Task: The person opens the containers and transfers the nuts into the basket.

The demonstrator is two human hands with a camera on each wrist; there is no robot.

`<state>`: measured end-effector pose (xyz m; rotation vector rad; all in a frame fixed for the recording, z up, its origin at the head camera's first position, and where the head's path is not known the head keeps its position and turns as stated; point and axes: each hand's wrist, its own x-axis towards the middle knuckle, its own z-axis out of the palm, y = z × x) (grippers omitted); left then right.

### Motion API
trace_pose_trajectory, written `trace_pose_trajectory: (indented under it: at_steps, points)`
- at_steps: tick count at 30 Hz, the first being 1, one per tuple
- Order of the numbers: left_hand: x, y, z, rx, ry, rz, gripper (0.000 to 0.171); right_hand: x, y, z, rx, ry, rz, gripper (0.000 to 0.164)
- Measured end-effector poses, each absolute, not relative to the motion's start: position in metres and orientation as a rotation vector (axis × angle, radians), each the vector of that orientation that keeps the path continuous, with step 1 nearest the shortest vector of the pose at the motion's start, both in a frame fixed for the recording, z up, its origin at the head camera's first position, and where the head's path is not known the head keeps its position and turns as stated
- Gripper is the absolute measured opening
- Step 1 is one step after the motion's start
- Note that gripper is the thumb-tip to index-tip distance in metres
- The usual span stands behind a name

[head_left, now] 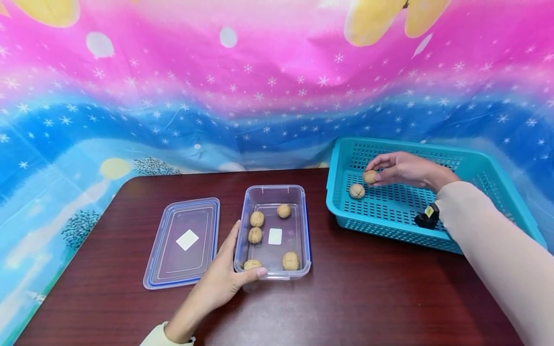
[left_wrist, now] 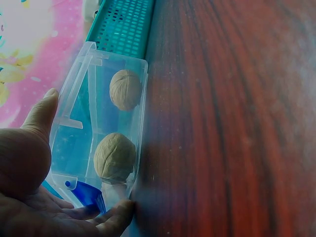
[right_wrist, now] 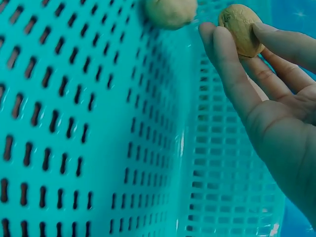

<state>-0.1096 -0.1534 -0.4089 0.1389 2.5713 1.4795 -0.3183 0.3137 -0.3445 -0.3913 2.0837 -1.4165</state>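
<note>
In the head view my right hand pinches a walnut between thumb and fingers over the turquoise basket. Another walnut lies on the basket floor beside it. The right wrist view shows the held walnut clear of the basket's bottom. My left hand grips the near left corner of a clear plastic container, its thumb over the front rim. Several walnuts lie inside that container. The left wrist view shows my fingers around the container's blue clip.
A clear lid with a blue seal and a white label lies left of the container on the dark wood table. Behind the table hangs a patterned cloth. The black wrist camera sits under my right wrist.
</note>
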Motion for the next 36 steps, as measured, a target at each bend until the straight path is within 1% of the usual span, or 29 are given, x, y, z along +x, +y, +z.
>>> trace_pose_trajectory:
  at_steps: [6, 11, 27, 36]
  points:
    - [-0.11, -0.153, -0.409, 0.136, 2.576, 1.474, 0.12, -0.318, 0.31, -0.349, -0.29, 2.121, -1.349, 0.042]
    - [-0.11, -0.153, -0.409, 0.13, 2.577, 1.474, 0.12, -0.319, 0.311, -0.353, -0.268, 2.119, -1.307, 0.046]
    - [-0.11, -0.153, -0.409, 0.133, 2.578, 1.468, 0.121, -0.32, 0.314, -0.362, -0.238, 2.152, -1.224, 0.044]
    - [-0.11, -0.153, -0.409, 0.138, 2.577, 1.473, 0.121, -0.318, 0.312, -0.361, -0.262, 2.179, -1.17, 0.043]
